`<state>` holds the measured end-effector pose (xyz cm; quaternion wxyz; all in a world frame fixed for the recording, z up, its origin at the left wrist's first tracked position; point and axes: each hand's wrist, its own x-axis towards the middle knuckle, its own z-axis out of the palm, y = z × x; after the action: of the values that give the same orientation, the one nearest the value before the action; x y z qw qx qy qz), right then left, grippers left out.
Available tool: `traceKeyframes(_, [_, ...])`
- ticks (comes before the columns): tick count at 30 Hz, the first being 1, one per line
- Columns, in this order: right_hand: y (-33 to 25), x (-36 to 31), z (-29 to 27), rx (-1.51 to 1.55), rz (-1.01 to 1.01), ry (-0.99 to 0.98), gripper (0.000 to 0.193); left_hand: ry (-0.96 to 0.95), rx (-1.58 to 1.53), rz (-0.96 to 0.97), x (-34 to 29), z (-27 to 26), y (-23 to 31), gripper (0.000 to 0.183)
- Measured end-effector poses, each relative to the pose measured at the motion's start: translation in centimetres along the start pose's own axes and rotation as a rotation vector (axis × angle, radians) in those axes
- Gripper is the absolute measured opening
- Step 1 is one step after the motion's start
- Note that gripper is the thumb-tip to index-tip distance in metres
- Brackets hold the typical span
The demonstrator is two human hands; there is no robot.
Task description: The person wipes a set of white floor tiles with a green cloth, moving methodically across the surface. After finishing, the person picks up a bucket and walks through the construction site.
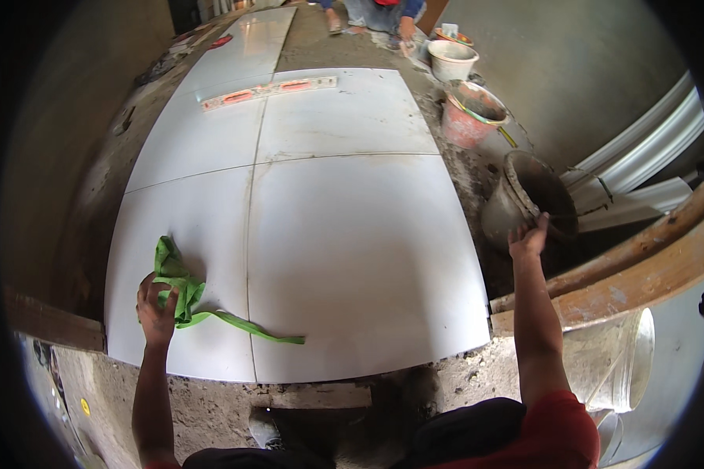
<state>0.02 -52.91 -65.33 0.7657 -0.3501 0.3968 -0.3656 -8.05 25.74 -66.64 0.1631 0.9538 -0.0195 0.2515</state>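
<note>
My left hand (157, 306) is closed round a crumpled green cloth (176, 280), and a long thin strip of the cloth trails right across the tile. Under it lies a large white floor tile (360, 250), one of several laid edge to edge with narrow joints. At the right, my right hand (529, 237) grips the near rim of a grey, mortar-stained bucket (502, 209). The bucket tilts with its dark mouth toward the right; what is inside cannot be made out.
A red and white spirit level (270, 92) lies across the far tiles. Beyond the grey bucket stand a red bucket (463, 129) and a white bucket (451, 61). White mouldings (641, 148) lean at the right, above a wooden board (626, 289). Another person (375, 16) crouches at the far end.
</note>
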Motion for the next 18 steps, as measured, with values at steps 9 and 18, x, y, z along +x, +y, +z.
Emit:
traceKeyframes(9, [-4.7, 5.1, 6.3, 0.074, -0.198, 0.019, 0.046, -0.096, 0.074, -0.138, -1.5, 0.7, -1.4, 0.03])
traceKeyframes(18, [-8.5, 9.7, 8.8, -0.103, -0.189, 0.04, 0.063, -0.148, 0.115, -0.223, -3.8, -1.5, -3.9, 0.03])
